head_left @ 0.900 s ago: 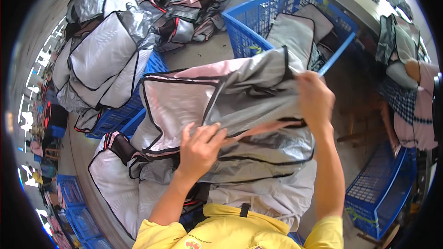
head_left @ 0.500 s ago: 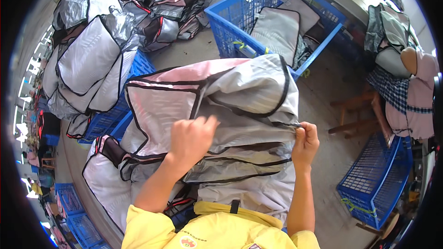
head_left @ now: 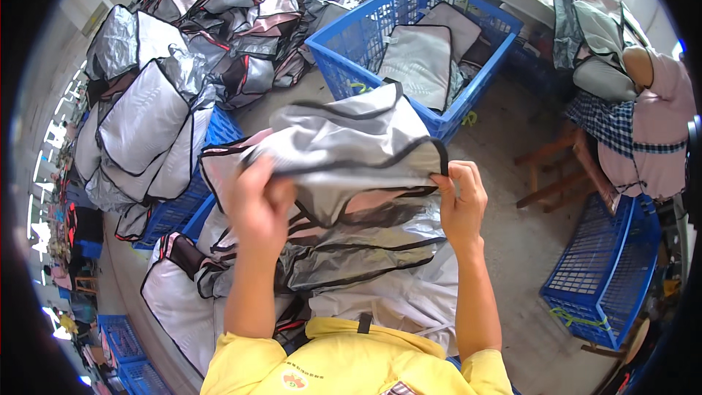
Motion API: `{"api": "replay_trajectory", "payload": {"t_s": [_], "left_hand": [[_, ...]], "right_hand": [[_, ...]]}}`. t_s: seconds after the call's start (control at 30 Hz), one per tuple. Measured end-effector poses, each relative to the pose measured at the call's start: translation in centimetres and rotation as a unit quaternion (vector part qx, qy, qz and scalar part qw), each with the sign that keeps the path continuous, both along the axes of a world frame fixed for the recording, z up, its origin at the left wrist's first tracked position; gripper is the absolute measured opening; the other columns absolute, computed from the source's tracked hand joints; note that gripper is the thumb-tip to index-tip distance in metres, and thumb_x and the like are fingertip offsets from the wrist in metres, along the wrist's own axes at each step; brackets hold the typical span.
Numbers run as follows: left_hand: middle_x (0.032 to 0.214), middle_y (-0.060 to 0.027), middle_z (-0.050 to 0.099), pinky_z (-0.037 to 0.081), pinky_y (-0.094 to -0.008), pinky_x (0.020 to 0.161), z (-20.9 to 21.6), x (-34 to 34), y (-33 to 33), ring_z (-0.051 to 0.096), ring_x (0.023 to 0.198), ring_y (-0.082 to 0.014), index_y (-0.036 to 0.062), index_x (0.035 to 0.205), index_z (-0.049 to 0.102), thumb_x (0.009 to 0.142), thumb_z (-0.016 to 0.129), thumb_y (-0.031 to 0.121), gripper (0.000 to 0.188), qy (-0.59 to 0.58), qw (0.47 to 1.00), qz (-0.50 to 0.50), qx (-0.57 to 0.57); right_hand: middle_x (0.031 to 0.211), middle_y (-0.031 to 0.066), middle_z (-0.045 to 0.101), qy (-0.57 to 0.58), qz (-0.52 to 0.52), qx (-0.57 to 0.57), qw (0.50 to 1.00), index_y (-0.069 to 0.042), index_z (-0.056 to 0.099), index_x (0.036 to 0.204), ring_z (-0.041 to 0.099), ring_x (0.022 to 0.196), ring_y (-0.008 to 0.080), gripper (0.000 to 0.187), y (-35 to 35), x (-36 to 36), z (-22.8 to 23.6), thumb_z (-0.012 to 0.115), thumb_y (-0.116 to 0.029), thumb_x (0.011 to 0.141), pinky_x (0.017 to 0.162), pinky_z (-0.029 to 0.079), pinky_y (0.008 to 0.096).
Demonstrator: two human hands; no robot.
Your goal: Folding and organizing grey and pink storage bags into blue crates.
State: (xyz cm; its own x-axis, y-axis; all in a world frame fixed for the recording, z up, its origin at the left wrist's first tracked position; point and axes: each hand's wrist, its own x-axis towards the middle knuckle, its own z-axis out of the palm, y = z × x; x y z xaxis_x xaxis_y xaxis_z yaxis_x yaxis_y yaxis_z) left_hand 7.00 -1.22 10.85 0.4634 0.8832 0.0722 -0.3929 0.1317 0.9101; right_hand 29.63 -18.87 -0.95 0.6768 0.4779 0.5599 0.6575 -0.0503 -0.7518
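A silver-grey sewn fabric piece with black bound edges (head_left: 358, 135) is lifted in front of me, its folds partly blurred. My right hand (head_left: 462, 201) pinches its right corner between thumb and fingers. On the left, my left hand (head_left: 259, 205) is closed at the other end of the piece, smeared by motion, with fingers curled over the cloth. Beneath it, more grey and pale pink black-edged pieces (head_left: 358, 267) lie layered over my lap. White cloth (head_left: 409, 296) shows nearest to my yellow shirt.
A blue plastic crate (head_left: 344, 66) holding flat grey pieces stands ahead. At left, a heap of black-edged pieces (head_left: 142, 128) rests on another blue crate (head_left: 168, 216). More pieces (head_left: 241, 22) are piled behind. A person (head_left: 662, 117) sits at right beside wooden stools (head_left: 559, 172) and a blue crate (head_left: 599, 278).
The fabric piece has been raised and turned, its bound edge now stretched between both hands. My right hand moved up and slightly left; my left hand shifted left and now grips the cloth.
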Motion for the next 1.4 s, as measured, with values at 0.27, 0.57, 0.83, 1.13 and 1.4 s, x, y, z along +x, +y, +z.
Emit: {"api": "replay_trajectory", "payload": {"t_s": [0.27,0.57,0.83,1.13,1.4], "left_hand": [[0.064,0.0021,0.056,0.041,-0.0262,0.056,-8.3,-10.3,-8.5,0.049,0.058,-0.0060,0.0025,0.080,0.063,0.106,0.063,0.023,0.033,0.337,0.939,0.039,0.048],[0.059,-0.0051,0.061,0.042,-0.0307,0.053,-12.6,-10.1,-11.7,0.054,0.055,-0.0092,-0.0026,0.069,0.061,0.104,0.066,0.020,0.042,0.384,0.918,0.025,0.092],[0.065,-0.0061,0.064,0.050,-0.0327,0.064,-11.5,-9.5,-11.9,0.055,0.058,-0.0121,-0.0043,0.077,0.068,0.109,0.052,0.029,0.049,0.340,0.940,-0.024,-0.015],[0.064,-0.0140,0.065,0.048,-0.0387,0.056,-12.8,-11.2,-10.3,0.065,0.057,-0.0244,-0.0045,0.077,0.070,0.104,0.055,0.028,0.044,0.504,0.809,-0.141,0.269],[0.084,-0.0056,0.067,0.046,-0.0291,0.058,-8.4,-6.4,-0.1,0.059,0.065,-0.0110,0.0014,0.102,0.071,0.101,0.070,0.011,0.009,0.367,0.865,0.115,0.323]], "right_hand": [[0.112,0.0176,0.066,-0.056,0.067,-0.109,0.990,0.000,0.066,0.097,0.062,0.109,0.0381,0.016,-1.3,-1.3,-3.8,0.067,0.010,0.086,0.091,0.052,0.0440],[0.096,0.0073,0.069,0.396,0.206,-0.035,0.894,-0.002,0.065,0.106,0.064,0.080,0.0103,0.016,-2.8,-7.8,0.1,0.076,-0.009,0.096,0.069,0.052,0.0269],[0.072,-0.0005,0.064,0.527,0.162,0.004,0.834,-0.005,0.062,0.092,0.058,0.061,0.0074,0.023,-1.2,-8.4,-1.2,0.063,-0.021,0.107,0.056,0.044,0.0236],[0.068,0.0033,0.064,0.475,0.096,-0.163,0.859,-0.004,0.057,0.084,0.057,0.059,0.0091,0.028,-7.8,-10.2,-8.1,0.055,-0.019,0.108,0.055,0.045,0.0272],[0.069,0.0033,0.064,0.468,0.092,-0.169,0.863,-0.004,0.057,0.085,0.057,0.061,0.0088,0.026,-7.7,-10.2,-8.7,0.055,-0.017,0.107,0.057,0.046,0.0277]]}}
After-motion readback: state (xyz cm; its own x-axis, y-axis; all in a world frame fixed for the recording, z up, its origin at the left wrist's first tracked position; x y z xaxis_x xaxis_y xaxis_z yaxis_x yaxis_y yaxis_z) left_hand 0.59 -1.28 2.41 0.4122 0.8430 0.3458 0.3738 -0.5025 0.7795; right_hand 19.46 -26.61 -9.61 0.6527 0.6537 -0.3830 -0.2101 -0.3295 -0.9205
